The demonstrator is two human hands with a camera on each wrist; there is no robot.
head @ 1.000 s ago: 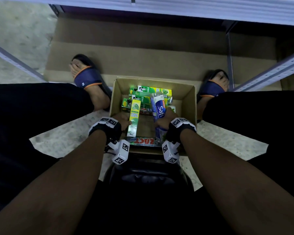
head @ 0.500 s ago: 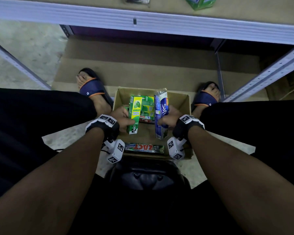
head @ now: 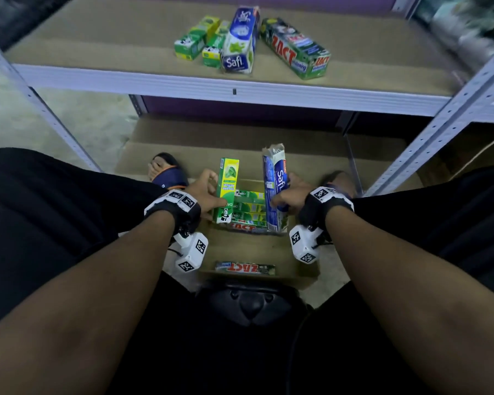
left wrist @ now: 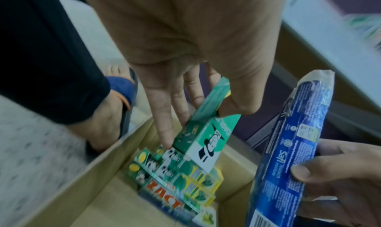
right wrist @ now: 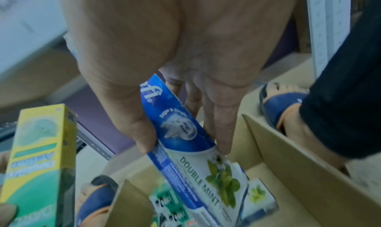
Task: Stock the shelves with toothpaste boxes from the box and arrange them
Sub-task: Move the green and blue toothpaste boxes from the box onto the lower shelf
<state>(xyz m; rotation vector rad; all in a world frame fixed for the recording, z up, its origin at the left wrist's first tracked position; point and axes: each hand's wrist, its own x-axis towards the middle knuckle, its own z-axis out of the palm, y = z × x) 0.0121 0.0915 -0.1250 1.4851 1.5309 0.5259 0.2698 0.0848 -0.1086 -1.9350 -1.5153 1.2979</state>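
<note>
Both picks are up out of the carton [head: 294, 269] now: left hand [head: 204, 192] pinches the green box [head: 227, 189], right hand [head: 288, 195] wraps the blue Safi box [head: 275, 186]. Shelf [head: 126, 32] at 12 o'clock next, I'd guess.

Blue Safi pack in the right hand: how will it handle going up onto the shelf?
The Safi pack looks long and wrapped in plastic film, so the right hand's grip may slip. Torn film at its top could snag. Set upright it would likely tip; the Safi pack already shelved lies flat.

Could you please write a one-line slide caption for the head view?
Left hand lifts a green toothpaste box, right hand a blue Safi box, below the shelf.
</note>
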